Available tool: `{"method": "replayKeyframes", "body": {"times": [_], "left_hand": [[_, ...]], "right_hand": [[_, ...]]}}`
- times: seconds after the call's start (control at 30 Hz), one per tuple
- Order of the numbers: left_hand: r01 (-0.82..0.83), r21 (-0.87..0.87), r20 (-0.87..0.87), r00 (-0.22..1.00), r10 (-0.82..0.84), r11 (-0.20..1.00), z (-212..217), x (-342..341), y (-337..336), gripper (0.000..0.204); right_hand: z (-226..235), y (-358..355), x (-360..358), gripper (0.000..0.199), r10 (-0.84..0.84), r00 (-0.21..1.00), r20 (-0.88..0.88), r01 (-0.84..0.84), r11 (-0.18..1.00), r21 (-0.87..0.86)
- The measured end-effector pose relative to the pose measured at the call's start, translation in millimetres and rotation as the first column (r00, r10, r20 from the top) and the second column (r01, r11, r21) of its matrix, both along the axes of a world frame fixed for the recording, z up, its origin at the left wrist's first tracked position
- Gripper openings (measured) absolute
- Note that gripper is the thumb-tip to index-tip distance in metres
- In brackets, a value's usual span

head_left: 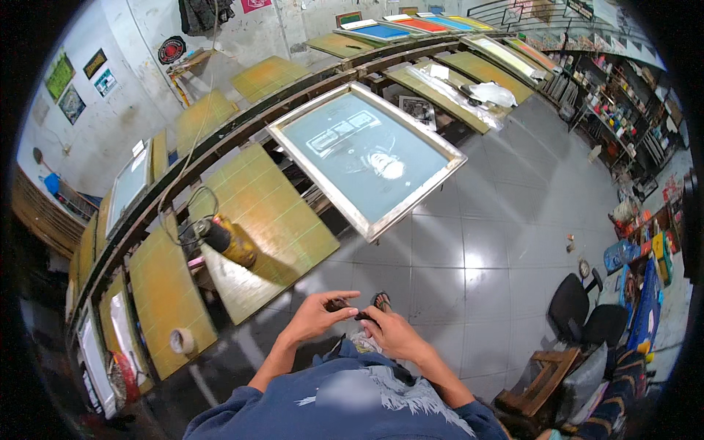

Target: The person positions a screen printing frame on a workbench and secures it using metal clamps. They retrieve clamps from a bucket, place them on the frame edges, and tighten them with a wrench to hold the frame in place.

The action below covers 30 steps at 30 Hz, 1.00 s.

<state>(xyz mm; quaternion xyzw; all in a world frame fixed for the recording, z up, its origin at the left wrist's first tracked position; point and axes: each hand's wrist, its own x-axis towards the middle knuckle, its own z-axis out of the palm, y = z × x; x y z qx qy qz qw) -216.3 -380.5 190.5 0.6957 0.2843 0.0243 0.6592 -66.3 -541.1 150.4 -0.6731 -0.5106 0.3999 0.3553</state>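
Close in front of my body, my left hand [314, 317] is curled around a small dark brown object [336, 304], its thumb and fingers closed on it. Just to the right, my right hand [394, 334] pinches the near end of what seems to be the same dark object. Its kind is too small and too covered to make out. Beyond my hands, a screen printing frame [352, 147] with a blue-grey mesh and pale design rests on the long rack. A yellow and black heat gun [229, 240] with a cord lies on a yellowish printing board [271, 213] to the left.
A roll of tape [182, 341] sits on another board at left. More boards and coloured frames [425, 26] line the curved rack. At right stand a black office chair [587, 312], a wooden stool [539, 381] and shelves of bottles [616, 110]. Grey tiled floor [506, 220] lies between.
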Motion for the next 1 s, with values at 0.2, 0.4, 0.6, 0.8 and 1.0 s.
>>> {"method": "replayKeyframes", "body": {"times": [0.2,0.4,0.6,0.8,1.0], "left_hand": [[-0.393,-0.039,0.239,0.889,0.39,0.919,-69,126,67,0.036],[-0.75,0.059,0.16,0.659,0.735,0.659,-71,209,132,0.038],[-0.816,0.22,0.209,0.574,0.791,0.534,-55,253,185,0.034],[-0.857,0.311,0.29,0.498,0.817,0.411,-16,292,221,0.032],[-0.914,0.293,0.341,0.375,0.862,0.281,10,324,221,0.03]], "right_hand": [[5,23,147,0.025,-0.39,0.921,-0.012,0.39,0.921,-0.007],[-10,18,306,0.023,-0.651,0.721,-0.239,0.681,0.729,0.071],[-36,48,427,0.022,-0.726,0.655,-0.211,0.74,0.672,-0.015],[-46,155,527,0.027,-0.556,0.831,-0.033,0.556,0.828,0.067],[-10,286,569,0.026,-0.271,0.958,0.09,0.24,0.936,0.258]]}}
